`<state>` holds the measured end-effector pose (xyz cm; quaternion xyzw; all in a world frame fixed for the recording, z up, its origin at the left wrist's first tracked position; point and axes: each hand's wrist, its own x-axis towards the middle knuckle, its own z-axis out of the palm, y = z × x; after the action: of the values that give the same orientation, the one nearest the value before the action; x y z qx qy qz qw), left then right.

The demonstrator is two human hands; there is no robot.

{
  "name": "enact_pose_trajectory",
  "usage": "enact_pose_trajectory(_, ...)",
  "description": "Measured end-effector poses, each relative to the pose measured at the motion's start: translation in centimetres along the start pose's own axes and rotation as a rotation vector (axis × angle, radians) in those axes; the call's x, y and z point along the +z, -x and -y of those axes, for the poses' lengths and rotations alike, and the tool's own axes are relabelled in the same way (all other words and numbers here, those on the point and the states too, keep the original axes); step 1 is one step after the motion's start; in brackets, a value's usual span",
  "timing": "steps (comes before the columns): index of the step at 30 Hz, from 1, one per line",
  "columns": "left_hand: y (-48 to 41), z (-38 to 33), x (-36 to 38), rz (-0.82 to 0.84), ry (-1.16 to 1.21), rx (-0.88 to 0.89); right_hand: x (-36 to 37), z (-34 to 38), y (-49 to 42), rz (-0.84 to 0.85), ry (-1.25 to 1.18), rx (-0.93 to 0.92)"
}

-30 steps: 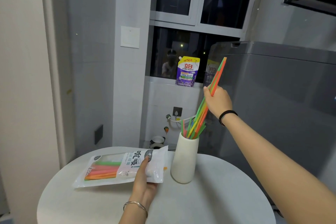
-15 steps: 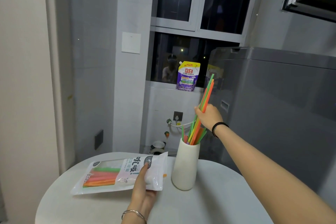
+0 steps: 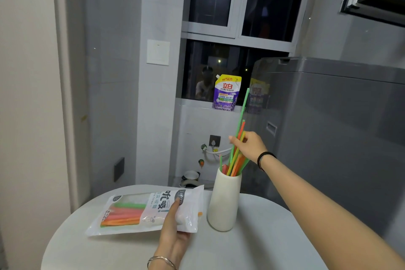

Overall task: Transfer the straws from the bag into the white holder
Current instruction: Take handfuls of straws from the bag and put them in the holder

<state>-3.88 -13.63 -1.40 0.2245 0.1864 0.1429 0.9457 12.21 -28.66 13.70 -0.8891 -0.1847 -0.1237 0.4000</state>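
Since a second ago the right hand [image 3: 249, 146] has come down from the height of the window sill to just above the mouth of the white holder [image 3: 223, 204]. The straws [image 3: 235, 160] it carried have slid down inside. The bag [image 3: 140, 210] and the left hand [image 3: 175, 226] have stayed where they were.

On the left side of the round white counter [image 3: 263, 247] the bag lies flat, its long axis running left to right. More green, pink and orange straws lie lengthwise behind its clear panel. The left hand grips the bag's right end, thumb on top, the other fingers underneath and hidden. An orange tip pokes out of the bag's right edge toward the white holder, which stands upright just beside the bag.

The straws in it lean up and to the right, fanned at the mouth. One green straw reaches well above the rest, its tip level with the detergent pouch [image 3: 225, 92]. The right hand meets the bundle from the right, above the rim. Its fingers [image 3: 233, 139] are narrowly parted, the forefinger stretched straight to the left past the straws and the thumb close against them. Whether it pinches any of them I cannot tell.

Behind, a wall switch [image 3: 157, 52] sits on the pillar. The detergent pouch stands on the window sill, with a socket [image 3: 214, 140] on the wall below it. A grey washing machine [image 3: 328, 127] fills the right, behind the outstretched forearm.
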Motion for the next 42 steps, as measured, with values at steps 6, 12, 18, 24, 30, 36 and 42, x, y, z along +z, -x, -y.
enact_pose_trajectory(6,0.2,0.0,0.1,-0.009,0.017,-0.005,0.1,0.2,0.2,0.031,-0.038,-0.026)
enact_pose_trajectory(12,0.2,-0.1,0.1,0.004,0.014,-0.011,-0.6,0.9,0.1,-0.023,-0.054,-0.091)
enact_pose_trajectory(18,0.0,-0.1,-0.1,0.000,-0.002,-0.023,-0.1,0.0,0.4,0.066,0.060,-0.080)
enact_pose_trajectory(24,0.1,-0.1,-0.2,0.008,-0.012,-0.014,0.3,0.8,0.7,-0.003,0.058,-0.197)
enact_pose_trajectory(30,0.3,0.0,0.1,0.025,0.003,-0.018,2.0,-0.6,2.5,0.318,0.475,-0.102)
enact_pose_trajectory(36,0.0,-0.1,-0.1,0.039,0.014,-0.029,2.7,-0.3,5.5,-0.185,0.144,-0.236)
enact_pose_trajectory(42,-0.2,0.1,-0.3,0.040,-0.038,-0.011,7.4,0.8,12.9,-0.457,-0.664,0.002)
